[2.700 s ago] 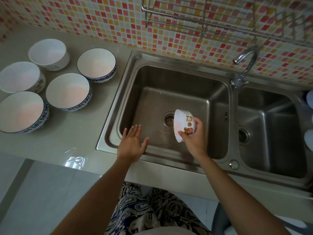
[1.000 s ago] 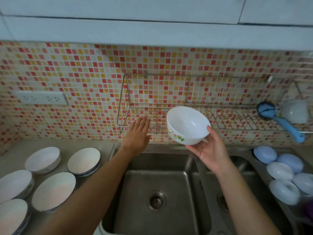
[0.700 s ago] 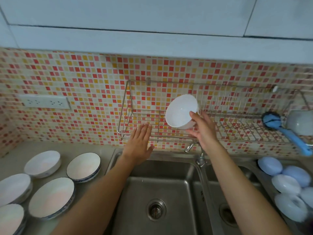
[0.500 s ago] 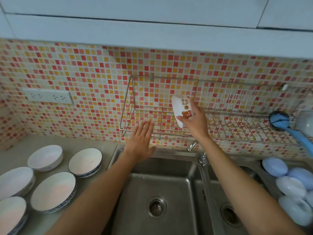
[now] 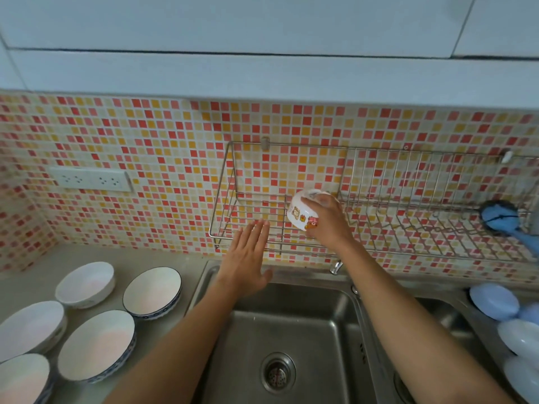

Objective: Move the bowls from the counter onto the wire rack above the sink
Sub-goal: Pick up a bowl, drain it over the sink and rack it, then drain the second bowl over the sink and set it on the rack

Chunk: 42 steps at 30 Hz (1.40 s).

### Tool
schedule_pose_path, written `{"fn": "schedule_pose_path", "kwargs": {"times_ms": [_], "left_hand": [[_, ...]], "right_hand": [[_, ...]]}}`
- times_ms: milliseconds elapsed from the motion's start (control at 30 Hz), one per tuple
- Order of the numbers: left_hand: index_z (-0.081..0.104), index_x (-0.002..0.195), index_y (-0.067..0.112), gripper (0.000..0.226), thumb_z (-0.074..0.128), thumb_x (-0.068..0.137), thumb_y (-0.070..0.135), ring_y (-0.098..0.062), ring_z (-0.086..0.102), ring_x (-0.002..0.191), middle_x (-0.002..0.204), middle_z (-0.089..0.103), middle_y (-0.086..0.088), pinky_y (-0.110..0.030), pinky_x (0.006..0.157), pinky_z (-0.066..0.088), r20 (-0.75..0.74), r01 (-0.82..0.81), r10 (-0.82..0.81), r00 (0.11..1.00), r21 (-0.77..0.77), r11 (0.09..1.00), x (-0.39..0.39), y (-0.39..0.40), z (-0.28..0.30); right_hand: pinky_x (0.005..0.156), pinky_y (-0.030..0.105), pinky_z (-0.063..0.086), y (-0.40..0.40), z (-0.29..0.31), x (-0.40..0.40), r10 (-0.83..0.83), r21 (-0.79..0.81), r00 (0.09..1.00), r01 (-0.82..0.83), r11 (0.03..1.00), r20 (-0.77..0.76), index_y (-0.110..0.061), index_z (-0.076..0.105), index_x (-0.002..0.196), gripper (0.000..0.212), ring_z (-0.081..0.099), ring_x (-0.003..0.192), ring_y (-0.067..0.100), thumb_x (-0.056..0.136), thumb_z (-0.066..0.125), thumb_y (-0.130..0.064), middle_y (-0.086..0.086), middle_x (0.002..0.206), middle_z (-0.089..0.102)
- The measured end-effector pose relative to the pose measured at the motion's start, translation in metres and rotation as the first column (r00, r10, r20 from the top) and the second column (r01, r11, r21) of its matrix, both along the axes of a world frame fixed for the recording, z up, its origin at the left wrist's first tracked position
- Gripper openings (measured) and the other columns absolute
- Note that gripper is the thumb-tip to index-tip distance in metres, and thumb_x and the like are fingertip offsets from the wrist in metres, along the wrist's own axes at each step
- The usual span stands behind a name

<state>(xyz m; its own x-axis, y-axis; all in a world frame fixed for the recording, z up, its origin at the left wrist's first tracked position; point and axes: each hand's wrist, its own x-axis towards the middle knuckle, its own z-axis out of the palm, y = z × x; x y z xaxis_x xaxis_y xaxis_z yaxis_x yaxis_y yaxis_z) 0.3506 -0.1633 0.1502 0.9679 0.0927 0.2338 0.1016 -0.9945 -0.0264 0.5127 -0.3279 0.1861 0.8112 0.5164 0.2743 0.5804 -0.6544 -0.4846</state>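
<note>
The far wall (image 5: 151, 141) was covered in small red, orange and cream tiles, with white cupboards (image 5: 262, 39) above it. A white socket strip (image 5: 90, 179) sat on the wall at the left. Below the wall was a grey desk (image 5: 29, 269) with a shiny metal sink (image 5: 291, 330) set into it.

A wire rack (image 5: 379, 199) hung on the tiles above the sink. The right hand (image 5: 328, 221) gripped a small white bowl with cartoon animals (image 5: 302, 215), its fingers curled over the bowl's bottom. The bowl was tipped over and was at the left part of the rack, on or just above the wires. I could not tell if it touched them.

The left hand (image 5: 248, 258) was flat with straight fingers and held nothing. It was in front of the rack's left end, over the sink's far edge.

Five more white bowls (image 5: 96, 344) sat on the desk at the left, all right side up. Some had blue rims.

At the right end of the rack lay a blue brush (image 5: 500, 218). Pale blue and white round things (image 5: 494, 300) sat at the right of the sink.
</note>
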Motion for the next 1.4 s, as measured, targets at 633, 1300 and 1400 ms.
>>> {"fn": "schedule_pose_path", "kwargs": {"times_ms": [633,1300,1400], "left_hand": [[-0.015,0.149,0.02,0.084,0.045,0.094,0.039,-0.014,-0.028,0.141,0.157,-0.021,0.002,-0.037,0.116,-0.014,0.019,-0.066,0.072,0.997,-0.224,0.972,-0.072,0.017,-0.021],[0.006,0.151,0.014,0.063,0.036,0.1,0.037,-0.028,0.0,0.147,0.16,0.001,-0.01,-0.042,0.12,0.006,-0.135,-0.653,0.675,0.725,-0.446,0.613,-0.304,0.318,-0.099],[0.005,0.15,0.012,0.066,0.038,0.099,0.038,-0.03,0.004,0.147,0.16,0.003,-0.011,-0.045,0.119,0.014,-0.2,-0.707,0.709,0.676,-0.448,0.547,-0.317,0.355,-0.114]], "right_hand": [[0.103,0.057,0.043,0.014,-0.002,-0.051,-0.032,0.12,0.967,0.002,0.993,0.253,-0.013,0.053,0.135,0.052,0.045,0.13,0.036,0.086,0.067,-0.025,0.014,0.141,0.052],[0.101,0.034,0.04,0.36,-0.11,-0.33,0.528,0.032,0.773,-0.553,0.832,-0.352,-0.023,0.05,0.136,0.047,0.049,0.125,0.023,0.091,0.061,-0.029,0.003,0.137,0.053],[0.102,0.035,0.04,0.399,-0.13,-0.347,0.489,0.051,0.722,-0.536,0.843,-0.489,-0.02,0.044,0.143,0.053,0.049,0.129,0.025,0.093,0.06,-0.026,0.005,0.143,0.052]]}}
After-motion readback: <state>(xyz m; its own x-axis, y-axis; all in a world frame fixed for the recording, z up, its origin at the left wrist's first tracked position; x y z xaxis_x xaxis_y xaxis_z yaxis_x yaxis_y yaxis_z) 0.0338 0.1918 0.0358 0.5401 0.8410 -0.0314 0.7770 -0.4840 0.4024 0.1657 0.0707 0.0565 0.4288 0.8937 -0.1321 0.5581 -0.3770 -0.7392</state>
